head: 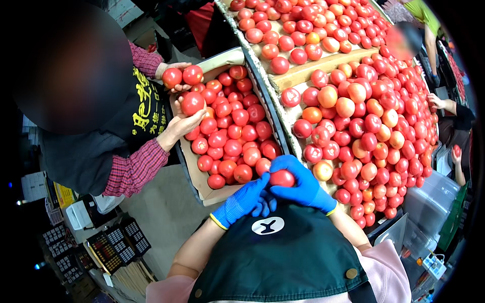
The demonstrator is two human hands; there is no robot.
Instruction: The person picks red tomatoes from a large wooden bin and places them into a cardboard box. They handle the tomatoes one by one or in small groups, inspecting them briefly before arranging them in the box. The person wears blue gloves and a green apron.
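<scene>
A red tomato (pixel 282 178) sits in my right hand (pixel 303 185), which wears a blue glove with a yellow cuff and curls its fingers around the fruit. My left hand (pixel 246 200), in a matching glove, reaches its index finger to the tomato's left side; its other fingers are loosely bent below and hold nothing that I can see. Both hands are just above my dark green apron (pixel 295 250). Beyond them stands a lined crate (pixel 212 197) filled with red tomatoes (pixel 232 147). To the right, loose tomatoes (pixel 368 142) are heaped on a sorting table (pixel 299 113).
Across the crate, a co-worker's hands (pixel 183 123) hold several tomatoes over its left side. A wooden divider (pixel 326 66) splits the table. Other people's hands (pixel 435 101) show at the far right. Clear plastic crates (pixel 428 204) and stacked trays (pixel 117 242) stand nearby.
</scene>
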